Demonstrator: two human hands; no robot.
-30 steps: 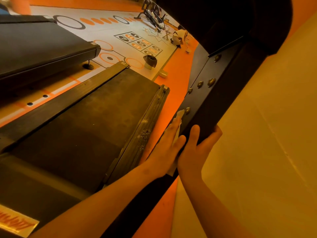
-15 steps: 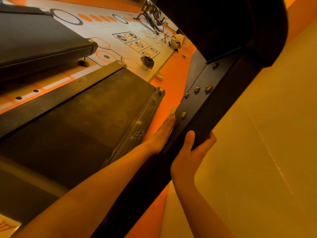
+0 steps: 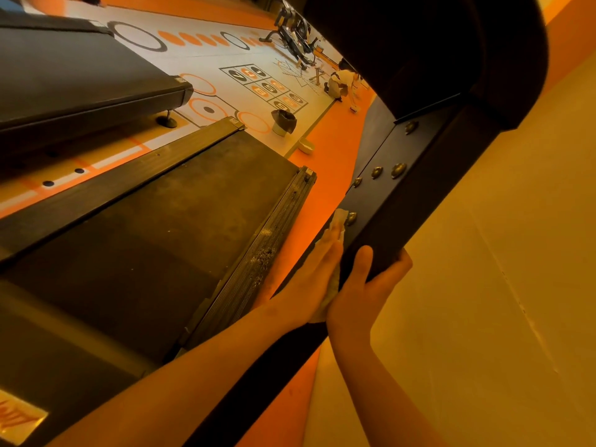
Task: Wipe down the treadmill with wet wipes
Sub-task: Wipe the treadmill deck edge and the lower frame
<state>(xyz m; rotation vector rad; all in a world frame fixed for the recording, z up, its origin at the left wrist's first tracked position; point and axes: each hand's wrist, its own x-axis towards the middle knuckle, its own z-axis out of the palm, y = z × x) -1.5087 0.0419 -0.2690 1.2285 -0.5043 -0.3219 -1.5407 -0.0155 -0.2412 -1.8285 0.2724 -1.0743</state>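
The treadmill's black upright post (image 3: 400, 208) runs diagonally through the view, with brass bolts on its face. My left hand (image 3: 309, 279) lies flat with straight fingers against the post's inner face, pressing a white wet wipe (image 3: 338, 221) onto it; the wipe's tip shows just beside a bolt. My right hand (image 3: 364, 291) grips the post's outer edge, thumb on the front and fingers wrapped behind. The treadmill's dark belt (image 3: 154, 240) and ribbed side rail (image 3: 267, 253) lie to the left below.
A second treadmill deck (image 3: 74, 82) stands at upper left. On the marked gym floor sit a small lined bin (image 3: 283, 122) and a white bowl (image 3: 305, 146). A crouching person (image 3: 340, 82) and exercise machines (image 3: 295, 33) are far back. A plain wall fills the right.
My left hand slid up the post's face with the wipe, then came back down a little, so more of the wipe shows again. My right hand kept its grip on the post.
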